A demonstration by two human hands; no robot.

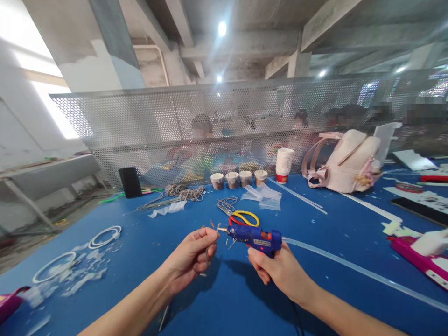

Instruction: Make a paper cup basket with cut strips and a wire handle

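Note:
My right hand is wrapped round the handle of a blue hot glue gun, with a small red light on its body. A long clear glue stick runs out of the gun's back to the right. My left hand is closed in a pinch on a thin grey cord, mostly hidden by the fingers. The gun's nozzle points left, close to these fingertips; whether it touches the cord I cannot tell. Just behind the gun lie scissors with red and yellow handles.
A bundle of grey cord, several paper cups, a cup stack and a pink backpack line the back, before a perforated metal screen. White rings and clear scraps lie left. At right is a magenta power strip.

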